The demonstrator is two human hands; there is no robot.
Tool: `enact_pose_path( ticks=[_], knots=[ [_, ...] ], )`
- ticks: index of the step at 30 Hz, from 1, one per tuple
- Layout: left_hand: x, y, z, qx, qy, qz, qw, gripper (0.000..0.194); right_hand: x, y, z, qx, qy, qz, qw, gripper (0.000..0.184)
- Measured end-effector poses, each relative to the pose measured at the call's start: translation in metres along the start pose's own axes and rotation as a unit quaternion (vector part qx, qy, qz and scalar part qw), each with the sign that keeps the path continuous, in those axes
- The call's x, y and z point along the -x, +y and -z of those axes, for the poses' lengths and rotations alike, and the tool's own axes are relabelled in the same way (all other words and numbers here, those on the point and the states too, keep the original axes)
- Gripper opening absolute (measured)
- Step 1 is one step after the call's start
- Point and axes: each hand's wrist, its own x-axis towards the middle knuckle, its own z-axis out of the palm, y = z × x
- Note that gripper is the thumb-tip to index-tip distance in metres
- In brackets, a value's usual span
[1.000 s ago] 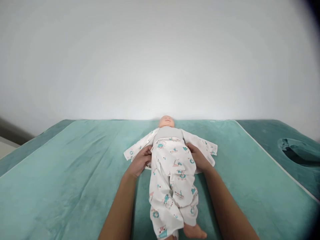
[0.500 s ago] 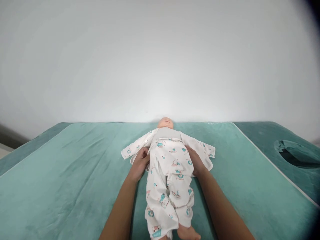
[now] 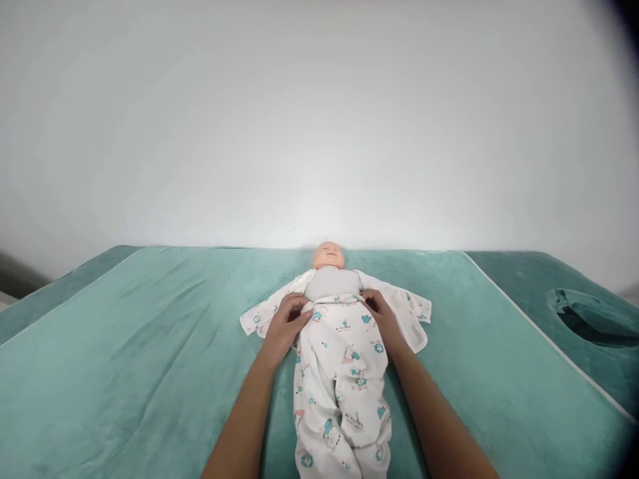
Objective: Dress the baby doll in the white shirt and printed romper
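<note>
Pinching trousers (image 3: pixel 344 352) | left hand (image 3: pixel 283 329) + right hand (image 3: pixel 383 320) at waist | doll (image 3: pixel 332 284) face-up

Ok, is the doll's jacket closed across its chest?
No, the printed jacket lies spread open to both sides, and the gray chest shows between.

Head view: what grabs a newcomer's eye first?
The baby doll first: it lies on its back mid-frame on a green cover, head toward the pale wall. Then the left hand and right hand, at either side of the waist of its white printed trousers. The open printed jacket also stands out, sleeves spread to both sides.
</note>
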Motion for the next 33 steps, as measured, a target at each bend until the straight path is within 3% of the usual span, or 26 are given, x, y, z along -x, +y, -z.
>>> enact_pose_path(
  ticks=[4, 9, 13, 17, 24, 27, 30, 33],
  knots=[
    [-0.005, -0.002, -0.006, -0.050, 0.028, -0.018, 0.998, 0.021, -0.007, 0.001, 0.004, -0.001, -0.029, 0.044, 0.999, 0.027],
    [-0.017, 0.005, -0.013, -0.203, 0.035, -0.083, 0.975, 0.017, -0.018, -0.008, 0.007, 0.118, -0.026, 0.062, 0.991, 0.030],
    [-0.035, 0.002, -0.016, -0.262, 0.100, -0.030, 0.960, 0.021, -0.033, -0.008, 0.001, 0.180, -0.002, 0.056, 0.982, 0.032],
    [-0.047, 0.002, -0.022, -0.273, 0.138, 0.027, 0.952, 0.020, -0.040, 0.004, -0.008, 0.169, 0.036, 0.036, 0.984, 0.035],
    [-0.028, 0.000, -0.017, -0.358, 0.061, 0.041, 0.931, 0.021, -0.041, 0.024, -0.009, 0.174, 0.079, 0.110, 0.975, 0.037],
    [-0.022, 0.001, -0.008, -0.348, 0.001, 0.069, 0.935, 0.024, -0.038, 0.020, -0.007, 0.215, 0.073, 0.081, 0.970, 0.037],
    [-0.020, 0.007, 0.000, -0.236, -0.070, 0.096, 0.965, 0.026, -0.031, 0.012, -0.004, 0.228, 0.047, 0.006, 0.973, 0.035],
    [-0.016, 0.013, 0.004, -0.075, -0.120, 0.125, 0.982, 0.036, -0.023, 0.007, 0.001, 0.174, 0.010, -0.046, 0.984, 0.023]
  ],
)
